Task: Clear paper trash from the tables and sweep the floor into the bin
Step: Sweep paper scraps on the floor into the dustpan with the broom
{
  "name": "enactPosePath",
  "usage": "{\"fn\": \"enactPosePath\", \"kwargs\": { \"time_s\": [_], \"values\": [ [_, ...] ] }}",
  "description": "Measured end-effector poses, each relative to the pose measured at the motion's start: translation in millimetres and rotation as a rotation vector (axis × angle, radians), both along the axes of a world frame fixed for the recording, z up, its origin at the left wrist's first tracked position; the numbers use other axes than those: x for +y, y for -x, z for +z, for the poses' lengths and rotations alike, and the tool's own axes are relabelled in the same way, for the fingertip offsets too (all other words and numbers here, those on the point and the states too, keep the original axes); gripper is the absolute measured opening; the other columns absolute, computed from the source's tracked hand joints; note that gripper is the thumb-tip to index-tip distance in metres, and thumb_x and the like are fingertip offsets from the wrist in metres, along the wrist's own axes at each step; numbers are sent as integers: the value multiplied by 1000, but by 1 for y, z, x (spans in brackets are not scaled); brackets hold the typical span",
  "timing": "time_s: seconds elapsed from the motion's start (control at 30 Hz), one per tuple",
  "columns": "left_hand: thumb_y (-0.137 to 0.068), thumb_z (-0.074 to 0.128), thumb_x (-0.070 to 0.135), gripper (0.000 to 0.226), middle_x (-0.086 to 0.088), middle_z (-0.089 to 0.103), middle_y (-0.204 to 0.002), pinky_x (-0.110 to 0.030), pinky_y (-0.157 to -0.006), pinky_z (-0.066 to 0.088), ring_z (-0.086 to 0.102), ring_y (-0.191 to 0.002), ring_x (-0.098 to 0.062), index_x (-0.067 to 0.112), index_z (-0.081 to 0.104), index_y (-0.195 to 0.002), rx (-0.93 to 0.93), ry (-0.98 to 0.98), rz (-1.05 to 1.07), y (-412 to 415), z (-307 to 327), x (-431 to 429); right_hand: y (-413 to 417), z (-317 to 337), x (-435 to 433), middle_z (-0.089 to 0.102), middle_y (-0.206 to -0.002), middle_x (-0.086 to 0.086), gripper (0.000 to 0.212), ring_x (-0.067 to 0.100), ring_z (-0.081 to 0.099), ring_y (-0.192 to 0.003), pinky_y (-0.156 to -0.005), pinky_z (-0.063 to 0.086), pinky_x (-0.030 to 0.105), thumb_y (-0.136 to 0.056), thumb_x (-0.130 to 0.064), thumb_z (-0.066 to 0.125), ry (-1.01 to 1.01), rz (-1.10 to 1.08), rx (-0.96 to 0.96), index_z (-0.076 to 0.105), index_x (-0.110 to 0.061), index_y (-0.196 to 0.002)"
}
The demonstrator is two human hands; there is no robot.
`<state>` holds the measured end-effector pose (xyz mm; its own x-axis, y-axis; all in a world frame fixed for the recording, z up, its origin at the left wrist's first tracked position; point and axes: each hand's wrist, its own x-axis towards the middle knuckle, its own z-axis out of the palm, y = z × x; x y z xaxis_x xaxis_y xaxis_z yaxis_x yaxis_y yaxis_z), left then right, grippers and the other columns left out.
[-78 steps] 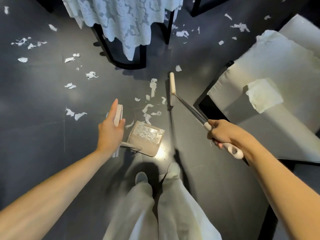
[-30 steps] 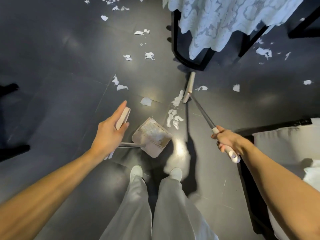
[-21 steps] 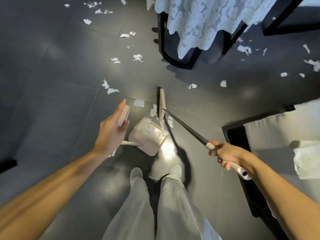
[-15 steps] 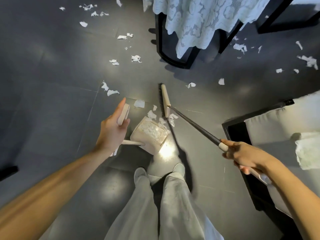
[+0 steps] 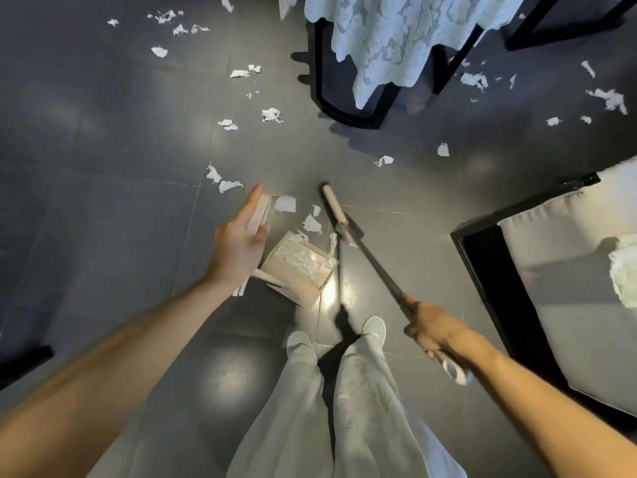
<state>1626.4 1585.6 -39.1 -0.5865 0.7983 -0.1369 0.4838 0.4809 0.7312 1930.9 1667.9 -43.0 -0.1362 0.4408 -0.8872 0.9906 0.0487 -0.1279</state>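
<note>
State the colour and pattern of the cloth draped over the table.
Pale white cloth, floral lace; head view.

glossy dark floor [image 5: 103, 139], lace tablecloth [image 5: 396, 36], torn paper scraps [image 5: 272, 114]

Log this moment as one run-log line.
phase: sweeping | left hand: holds dustpan handle | right hand: grips broom | paper scraps: some in dustpan, some at its lip, more across floor

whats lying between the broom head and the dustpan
The head view shows a few torn paper scraps lying between the broom head and the open mouth of the dustpan. Nothing else is there.
</note>
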Motion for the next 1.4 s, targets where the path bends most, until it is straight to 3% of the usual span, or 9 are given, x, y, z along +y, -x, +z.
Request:
{"fn": "enactPosePath", "kwargs": {
  "time_s": [0.17, 0.27, 0.4, 0.53, 0.7, 0.93, 1.13, 1.3, 1.4],
  "values": [
    [-92, 57, 14, 61, -3, 53, -69, -17, -59, 30, 47, -60, -25, 37, 36, -145, 30, 0, -2, 12, -2, 3, 12, 25, -35, 61, -67, 0, 72, 8, 51, -37, -38, 43, 19, -91, -10, 55, 161, -86, 43, 26, -45, -147],
    [-92, 58, 12, 63, -3, 61, -82, -11, -60, 31, 51, -63, -12, 37, 34, -146, 36, -18, -73, 15, -3, -5, 8, 51, -25, 53, -64, 5, 70, 11, 41, -35, -33, 39, 21, -93, 1, 49, 212, -273, 99, 30, -40, -147],
    [-91, 56, 5, 63, 6, 50, -65, -4, -54, 32, 50, -59, 6, 31, 36, -146, 53, -92, -40, 22, -5, -24, 11, 90, -5, 53, -71, 7, 68, 10, 37, -34, -29, 34, 19, -93, 12, 43, 229, -426, 159, 36, -32, -144],
    [-92, 55, 9, 64, -9, 65, -122, -13, -67, 32, 59, -86, -29, 36, 33, -147, 89, -76, 46, 38, -5, -39, 45, 97, 13, 48, -60, 7, 64, 12, 40, -37, -34, 40, 21, -94, 3, 53, 116, -242, 146, 35, -29, -146],
    [-93, 53, 16, 65, -9, 67, -115, -27, -73, 45, 60, -72, -32, 45, 28, -145, 75, -23, 105, 62, -6, -52, 108, 65, 41, 63, -70, 9, 58, 15, 51, -42, -47, 48, 27, -92, -3, 52, -90, 136, 121, 38, -25, -144],
    [-93, 53, 20, 61, 4, 65, -105, -5, -67, 33, 53, -72, -20, 45, 30, -145, 107, -4, 139, 88, -11, -47, 162, 23, 36, 52, -69, 3, 53, 13, 51, -50, -36, 39, 20, -88, 4, 49, -75, 345, 16, 43, -11, -139],
    [-91, 55, 16, 62, -7, 62, -125, -49, -88, 53, 59, -101, -43, 49, 34, -140, -67, -48, 203, 87, -6, -32, 130, 36, 38, 59, -71, 8, 63, 9, 47, -39, -38, 41, 20, -91, -3, 55, 188, 316, 22, 35, -27, -145],
    [-88, 54, 23, 65, 2, 62, -120, -49, -77, 56, 58, -85, -44, 64, 27, -131, -26, -36, 129, 79, 1, -17, 94, 61, 69, 51, -43, -2, 55, 7, 38, -34, -33, 35, 18, -93, 3, 52, 294, -122, 92, 43, -36, -132],
    [-88, 55, 22, 66, 5, 63, -109, -47, -73, 58, 59, -79, -41, 64, 28, -131, -13, -51, 121, 73, 4, 1, 71, 80, 90, 47, -48, 1, 59, 9, 36, -34, -33, 34, 17, -92, 5, 52, 273, -214, 124, 43, -34, -136]
  ]
}}
